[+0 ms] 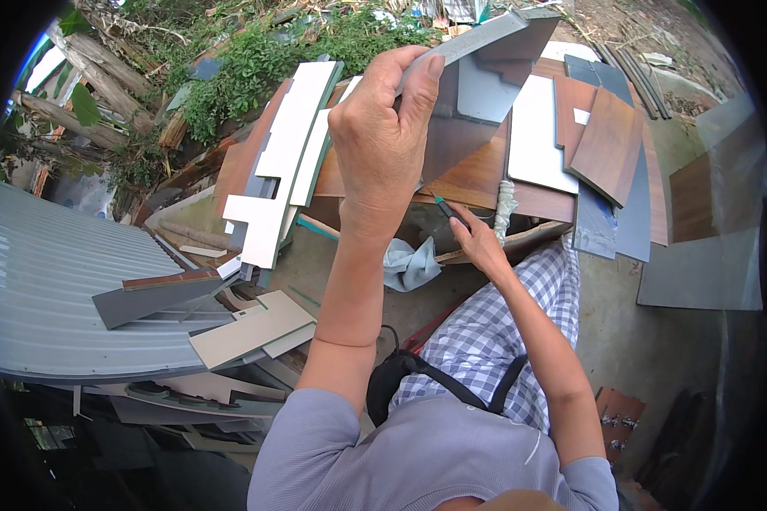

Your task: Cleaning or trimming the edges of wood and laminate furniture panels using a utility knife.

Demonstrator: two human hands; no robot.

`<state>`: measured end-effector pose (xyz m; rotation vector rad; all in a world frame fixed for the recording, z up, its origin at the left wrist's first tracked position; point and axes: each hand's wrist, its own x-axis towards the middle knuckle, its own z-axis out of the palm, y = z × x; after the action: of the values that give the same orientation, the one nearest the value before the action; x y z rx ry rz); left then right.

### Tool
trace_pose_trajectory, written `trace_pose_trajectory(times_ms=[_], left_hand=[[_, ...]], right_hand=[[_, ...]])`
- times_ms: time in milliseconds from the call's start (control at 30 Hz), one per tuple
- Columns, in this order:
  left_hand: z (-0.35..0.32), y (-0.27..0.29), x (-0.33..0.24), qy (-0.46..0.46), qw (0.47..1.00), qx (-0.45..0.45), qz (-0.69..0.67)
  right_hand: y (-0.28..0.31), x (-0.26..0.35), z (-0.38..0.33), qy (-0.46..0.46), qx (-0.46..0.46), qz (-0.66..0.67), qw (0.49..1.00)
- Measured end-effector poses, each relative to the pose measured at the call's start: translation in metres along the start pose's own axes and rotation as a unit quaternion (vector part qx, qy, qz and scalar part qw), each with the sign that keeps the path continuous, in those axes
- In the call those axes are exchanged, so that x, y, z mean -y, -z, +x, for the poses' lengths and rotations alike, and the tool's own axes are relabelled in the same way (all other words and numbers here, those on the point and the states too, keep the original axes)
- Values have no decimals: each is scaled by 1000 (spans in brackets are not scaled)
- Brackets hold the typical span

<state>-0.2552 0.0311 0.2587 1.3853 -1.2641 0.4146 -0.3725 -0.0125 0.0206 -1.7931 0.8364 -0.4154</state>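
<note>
Raised up in front of me, my left hand point(382, 140) is closed on the edge of a glossy grey panel point(477, 119), with the thumb over its near rim. The panel is tilted, and its shiny face reflects other boards. Lower and to the right, my right hand point(480, 244) grips a slim hand tool point(444, 207) with a black and green handle. That tool points up and left, and its tip is too small to make out. Beneath both hands lies a brown wood-grain board point(473, 175) on the work surface.
White cut boards point(290, 145) are stacked at the left, beside green plants. More wood-grain panels point(609, 145) overlap at the right. A pale blue cloth point(411, 264) hangs below the work surface. Corrugated metal sheeting point(68, 281) and beige offcuts point(251, 328) lie at lower left.
</note>
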Motion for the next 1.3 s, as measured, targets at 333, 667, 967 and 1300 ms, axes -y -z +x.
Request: trace_pose_trajectory(times_ms=[333,667,967,1300], left_hand=[[-2,-1,-1,-14,1000,-13,12],[-2,-2,0,-29,999,-13,0],[-12,-1,-5,-13,1000,8,1],[-41,2,-26,15,998,63,-27]], right_hand=[[-5,10,-4,-167,126,333,919],[12,23,-30,-225,189,570,767],[47,-1,-73,-117,82,733,665],[97,57,-79,52,19,753,656]])
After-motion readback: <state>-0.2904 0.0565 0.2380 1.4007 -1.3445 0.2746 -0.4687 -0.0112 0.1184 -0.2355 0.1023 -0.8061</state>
